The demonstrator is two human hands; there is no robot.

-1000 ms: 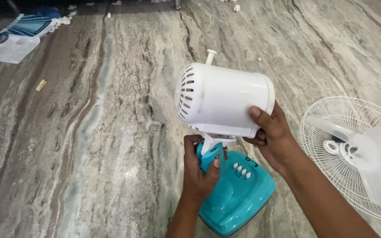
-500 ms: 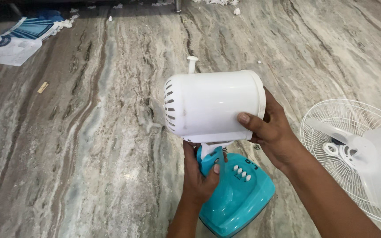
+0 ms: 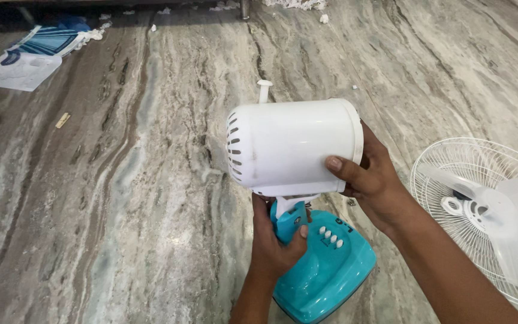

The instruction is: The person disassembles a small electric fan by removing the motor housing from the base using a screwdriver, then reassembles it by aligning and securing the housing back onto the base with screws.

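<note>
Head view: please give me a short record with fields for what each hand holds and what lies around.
left hand: grips the turquoise neck above the turquoise fan base
right hand: holds the front end of the white motor housing, fingers on its side
knob: sticks up from the housing top
fan grille with blades: lies on the floor, right
papers: far left
floor: grey marble

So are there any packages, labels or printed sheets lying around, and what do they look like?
Printed paper sheet: flat on the marble floor, far upper left; white with a bluish mark.
Blue striped printed sheet or pack: just behind it, partly overlapping.
Dark marking: on the turquoise fan base, beside the white buttons; small.
</note>
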